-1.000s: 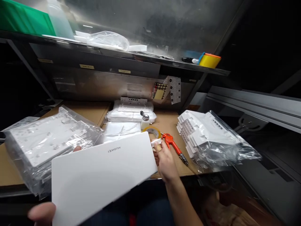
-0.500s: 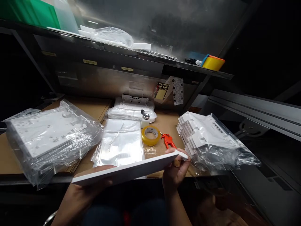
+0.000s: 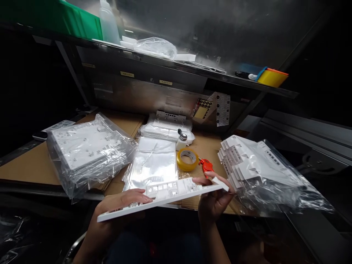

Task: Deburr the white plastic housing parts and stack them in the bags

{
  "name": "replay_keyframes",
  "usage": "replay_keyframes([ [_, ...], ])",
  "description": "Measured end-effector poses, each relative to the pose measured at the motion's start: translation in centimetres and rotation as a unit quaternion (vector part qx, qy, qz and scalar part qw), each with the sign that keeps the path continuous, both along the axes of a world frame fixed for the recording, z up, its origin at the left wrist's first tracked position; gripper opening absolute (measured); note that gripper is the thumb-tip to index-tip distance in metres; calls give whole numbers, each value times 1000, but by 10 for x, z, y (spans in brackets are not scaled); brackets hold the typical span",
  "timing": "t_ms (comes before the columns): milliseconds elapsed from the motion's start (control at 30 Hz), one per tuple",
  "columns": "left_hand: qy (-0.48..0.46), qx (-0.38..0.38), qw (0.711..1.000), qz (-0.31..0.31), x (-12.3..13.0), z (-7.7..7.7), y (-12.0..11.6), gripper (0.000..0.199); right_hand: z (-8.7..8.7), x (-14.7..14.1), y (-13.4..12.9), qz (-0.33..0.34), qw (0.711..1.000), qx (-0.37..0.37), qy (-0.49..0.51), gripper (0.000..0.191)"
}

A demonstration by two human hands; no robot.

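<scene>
A white plastic housing panel (image 3: 176,194) is held between my two hands above the front edge of the bench, tilted up toward its right end. Its inner side, with slots and ribs, partly faces up. My left hand (image 3: 121,203) grips the left end, fingers over the top. At the right corner, my right hand (image 3: 216,196) has its fingers wrapped around the edge. Just beyond the panel lie a stack of clear plastic bags (image 3: 156,161), a roll of yellow tape (image 3: 187,160) and a red-handled tool (image 3: 206,165), partly hidden by my right hand.
Bagged white panels (image 3: 88,146) are piled on the left, and more panels (image 3: 244,157) stand in plastic at right. A small pump-top bottle (image 3: 182,141) stands behind the tape. Above runs a metal shelf (image 3: 154,60) with a green bin (image 3: 79,22) and a squeeze bottle (image 3: 109,24).
The panel has rolled in my hands, so its slotted inner side now shows instead of the smooth face. The whole scene has shifted right in view.
</scene>
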State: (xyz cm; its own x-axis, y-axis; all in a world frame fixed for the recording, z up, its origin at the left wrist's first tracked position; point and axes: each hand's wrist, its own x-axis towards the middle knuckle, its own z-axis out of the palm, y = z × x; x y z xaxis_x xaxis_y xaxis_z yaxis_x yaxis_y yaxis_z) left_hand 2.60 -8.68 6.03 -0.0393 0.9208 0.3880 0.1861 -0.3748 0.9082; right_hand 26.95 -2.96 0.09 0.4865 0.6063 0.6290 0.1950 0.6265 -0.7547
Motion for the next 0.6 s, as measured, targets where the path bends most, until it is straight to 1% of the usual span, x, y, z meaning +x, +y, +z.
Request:
replay_keyframes([
  [67, -15, 7, 1000, 6, -4, 1, -2, 27, 1, 8, 8, -49, 997, -25, -60, 20],
  [133, -19, -5, 999, 30, -8, -4, -3, 19, 6, 20, 22, -88, 988, -59, -110, 23],
  [167, -14, -14, 999, 48, -10, -9, -3, 14, 9, 26, 33, -86, 985, -79, -129, 25],
  [200, -7, -20, 997, 68, -11, -15, -2, 13, 14, 31, 45, -69, 981, -101, -149, 26],
  [233, 0, -18, 996, 89, -12, -22, 0, 16, 19, 36, 60, -48, 975, -124, -177, 29],
  [300, 13, 17, 990, 138, -13, -37, 6, 21, 31, 42, 93, -7, 957, -171, -236, 35],
  [367, 31, 57, 984, 168, -13, -50, 12, 23, 43, 43, 129, 13, 932, -209, -296, 35],
  [433, 59, 59, 985, 152, -12, -59, 18, 23, 54, 39, 161, 20, 900, -241, -362, 25],
  [500, 85, 40, 987, 127, -12, -63, 20, 24, 64, 33, 188, 32, 860, -269, -433, 17],
  [600, 97, 40, 988, 114, -12, -63, 20, 27, 73, 22, 212, 49, 799, -300, -519, 18],
])
